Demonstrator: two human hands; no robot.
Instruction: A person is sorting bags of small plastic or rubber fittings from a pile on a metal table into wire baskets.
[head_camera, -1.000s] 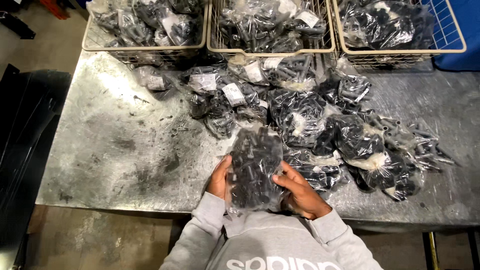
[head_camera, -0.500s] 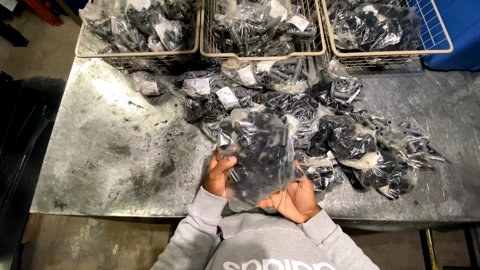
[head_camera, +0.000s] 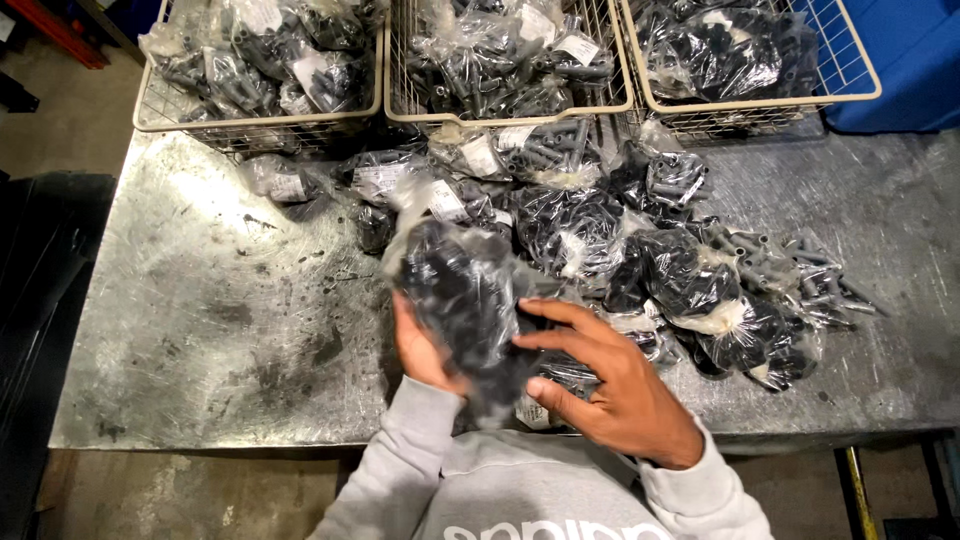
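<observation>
I hold a clear plastic bag of small black parts (head_camera: 465, 295) lifted above the near edge of a metal table (head_camera: 220, 330). My left hand (head_camera: 420, 350) grips the bag from behind on its left side. My right hand (head_camera: 605, 375) has its fingers spread and its fingertips rest on the bag's right side. The bag is blurred from motion and hides most of my left hand. A heap of similar bags (head_camera: 640, 250) lies on the table just beyond and to the right.
Three wire baskets stand along the table's far edge, left (head_camera: 255, 115), middle (head_camera: 505, 105) and right (head_camera: 770, 95), each packed with bags of parts. A blue bin (head_camera: 900, 60) sits at the far right. A dark object (head_camera: 40, 300) lies left of the table.
The bag has been lifted from flat near my chest and swung up and leftward. My right hand has slid from under the bag to its right side, fingers spread.
</observation>
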